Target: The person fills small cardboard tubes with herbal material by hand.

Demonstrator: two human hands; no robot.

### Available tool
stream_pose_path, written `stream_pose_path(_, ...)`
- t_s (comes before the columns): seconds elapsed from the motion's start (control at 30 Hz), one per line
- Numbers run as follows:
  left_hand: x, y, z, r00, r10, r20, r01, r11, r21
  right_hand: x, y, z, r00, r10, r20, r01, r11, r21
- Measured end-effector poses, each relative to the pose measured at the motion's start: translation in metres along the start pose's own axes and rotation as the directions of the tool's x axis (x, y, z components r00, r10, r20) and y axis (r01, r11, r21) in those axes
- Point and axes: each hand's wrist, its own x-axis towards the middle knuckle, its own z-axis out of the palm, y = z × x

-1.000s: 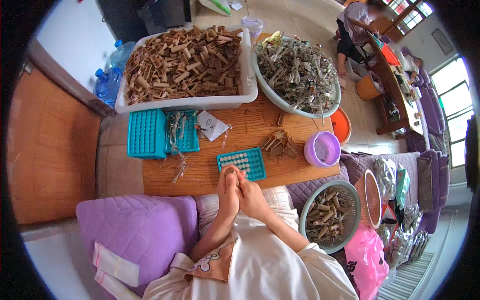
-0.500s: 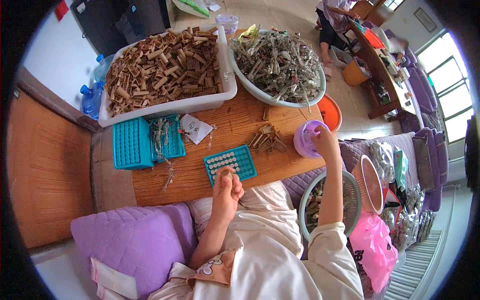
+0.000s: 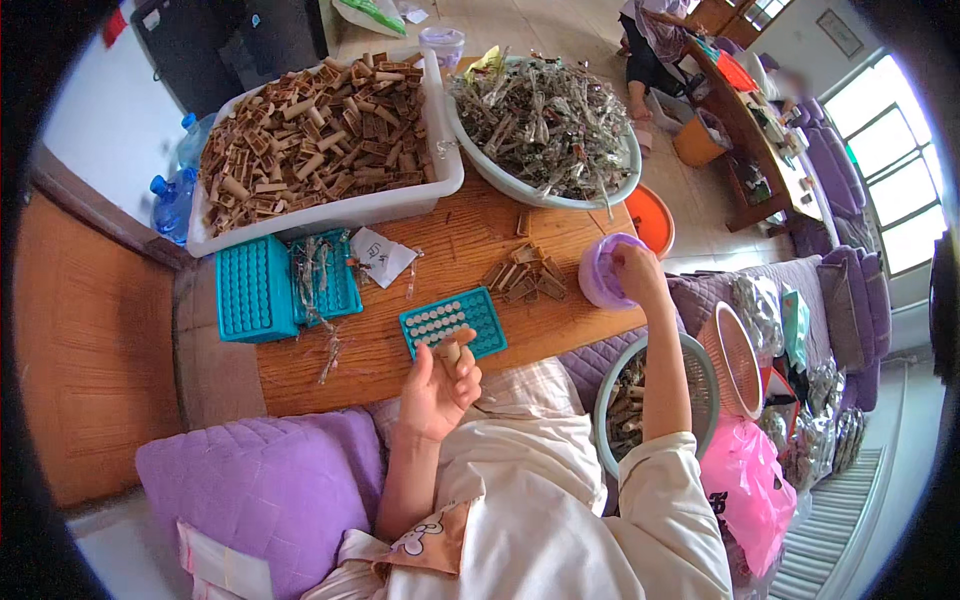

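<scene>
My left hand (image 3: 438,393) is raised before the near edge of a teal tray (image 3: 488,347). Its fingers hold a small tan half-round tube (image 3: 451,356), while the thumb stands apart. Rows of whitish round pieces (image 3: 437,322) fill the left part of that tray. My right hand (image 3: 640,272) reaches over the rim into a purple tub (image 3: 597,285) at the table's right end. Its fingertips are down inside, so their grip is hidden. Between tray and tub lies a loose pile of brown half-tube pieces (image 3: 530,274).
A white bin (image 3: 330,217) of brown pieces and a basin (image 3: 500,180) of clear-wrapped bundles stand at the back. Stacked teal trays (image 3: 258,290) sit left. A grey-green basket (image 3: 706,400) and pink bag (image 3: 745,485) are at right. A person (image 3: 650,50) sits far off.
My left hand has turned and opened its thumb away, showing more of the tan tube. The right hand stays in the purple tub. The whole view has shifted slightly.
</scene>
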Motion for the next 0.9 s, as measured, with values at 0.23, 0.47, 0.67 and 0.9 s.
stream_pose_path(0.23,-0.001,0.012,-0.016,0.990,0.065,0.123,-0.047,0.989,-0.143,0.001,-0.015,-0.031,0.996,0.083,0.016,-0.084,0.971,0.222)
stream_pose_path(0.47,0.000,0.013,-0.007,0.994,0.075,0.084,-0.056,0.976,-0.209,0.000,-0.010,-0.050,0.950,0.205,0.237,-0.306,0.767,0.563)
stream_pose_path(0.67,0.001,0.004,-0.011,0.992,0.127,-0.017,-0.127,0.976,-0.177,-0.003,-0.015,-0.058,0.912,0.243,0.331,-0.408,0.621,0.669)
stream_pose_path(0.9,0.000,0.010,0.001,0.996,-0.076,0.045,0.088,0.924,-0.372,-0.007,-0.025,-0.050,0.947,0.252,0.201,-0.308,0.518,0.798)
